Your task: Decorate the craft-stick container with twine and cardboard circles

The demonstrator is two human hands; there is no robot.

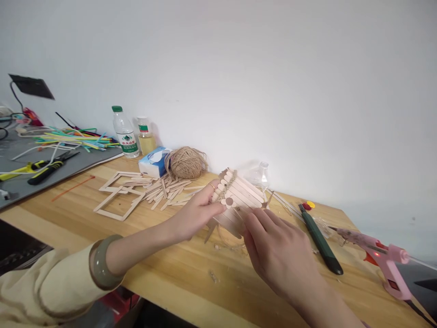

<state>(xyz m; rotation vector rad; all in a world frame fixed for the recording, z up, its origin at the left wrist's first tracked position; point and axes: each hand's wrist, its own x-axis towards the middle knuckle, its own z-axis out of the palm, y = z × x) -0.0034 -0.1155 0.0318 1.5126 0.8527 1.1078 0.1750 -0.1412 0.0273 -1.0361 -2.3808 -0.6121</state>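
A panel of wooden craft sticks (247,193) is held above the surface (170,278), tilted, with a strand of twine (231,182) across its far left end and a pale flower with a brown centre (229,201) below that. The left hand (196,214) grips its left edge, thumb on the face. The right hand (280,246) curls its fingers at the near right edge; their tips are hidden, so I cannot tell whether they grip.

Close behind the panel, partly blocked by it, is a clear vessel (263,171). To the right lie a green cutter (319,237), red and yellow bits (307,206) beyond it, and a pink glue gun (382,259) with a red light lit, its cord cut off by the frame.

Left of the panel are loose sticks (167,189), a ball of twine (187,163) against a tissue pack (153,161), and two overlapping stick frames (109,215). Farther left, a grey mat (82,159) carries pliers (51,168) and coloured pipe cleaners (82,139).

The green-capped bottle (126,132) reads 农夫山泉; its smaller line is hard to read. Beside it, a jar of yellow liquid (146,142) has an illegible label.
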